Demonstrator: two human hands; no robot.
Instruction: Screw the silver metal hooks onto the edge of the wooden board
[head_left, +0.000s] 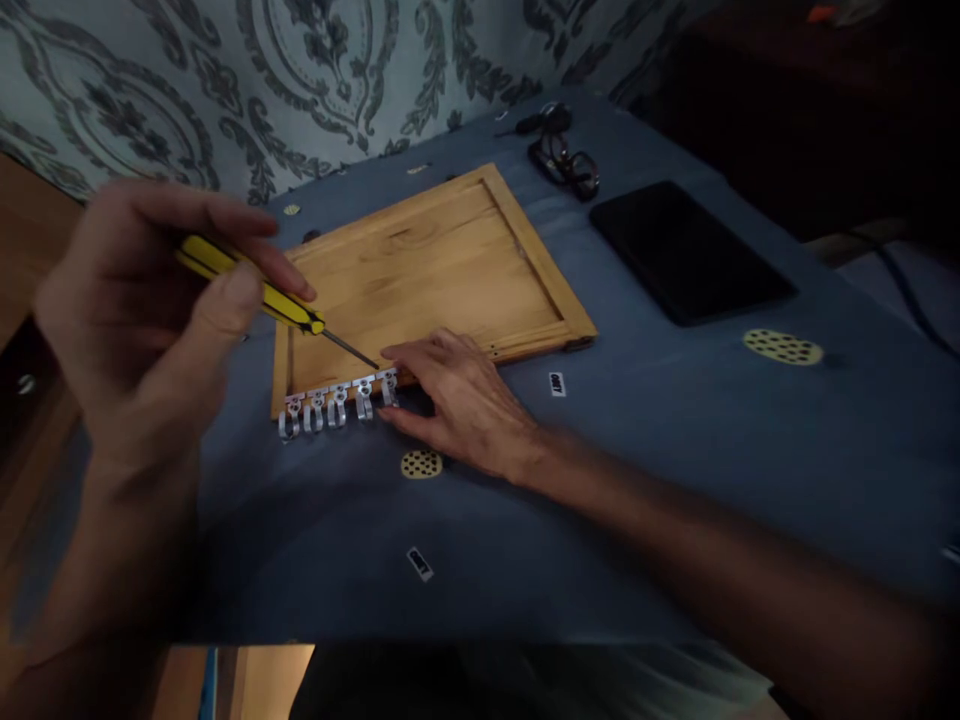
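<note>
My left hand (161,310) is closed around the yellow and black handle of a screwdriver (277,300), at the left of the view. The screwdriver slants down to the right, its tip close to the metal plates along the near edge of a wooden framed board (420,265). Several silver hooks (339,405) line that edge at the left. My right hand (465,400) rests on the edge, thumb and fingers around the rightmost hook (389,388). Whether the screwdriver tip touches a screw is too small to tell.
The board lies on a blue-covered table (600,540). A black tablet (690,250) lies to the right, with eyeglasses (574,172) and a dark-handled tool (534,122) farther back. A patterned wall (337,60) stands behind the table.
</note>
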